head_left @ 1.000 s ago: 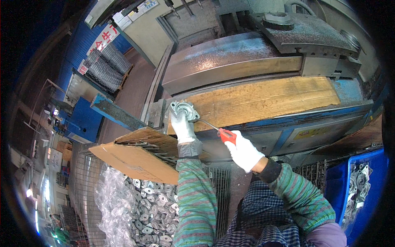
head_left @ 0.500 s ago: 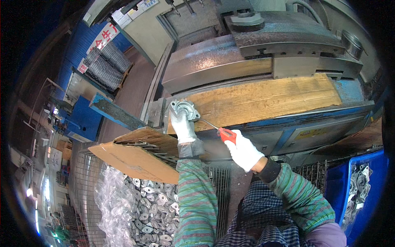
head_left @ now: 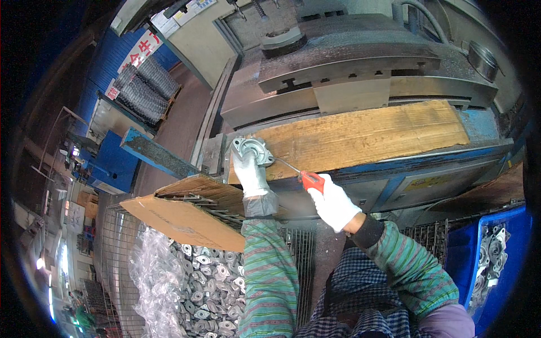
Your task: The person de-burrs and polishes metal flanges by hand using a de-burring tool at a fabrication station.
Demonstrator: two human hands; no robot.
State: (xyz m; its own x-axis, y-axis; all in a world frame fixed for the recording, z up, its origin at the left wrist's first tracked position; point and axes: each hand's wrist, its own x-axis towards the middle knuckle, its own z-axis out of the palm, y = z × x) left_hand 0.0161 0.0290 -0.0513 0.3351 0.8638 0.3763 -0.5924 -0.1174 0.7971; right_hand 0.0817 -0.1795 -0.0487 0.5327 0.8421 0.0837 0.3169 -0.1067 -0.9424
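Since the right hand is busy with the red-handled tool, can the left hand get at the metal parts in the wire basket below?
Probably not right now. The left hand is up on the machine ledge gripping a metal casting, and a cardboard sheet covers part of the wire basket; the parts nearer the person lie uncovered.

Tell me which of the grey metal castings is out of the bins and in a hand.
The casting on the cardboard-covered ledge, gripped by the left hand. The others lie heaped in the wire basket and blue bin.

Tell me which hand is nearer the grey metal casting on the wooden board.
Left. The left hand grips the metal casting; the right hand sits farther right, holding a red-handled tool.
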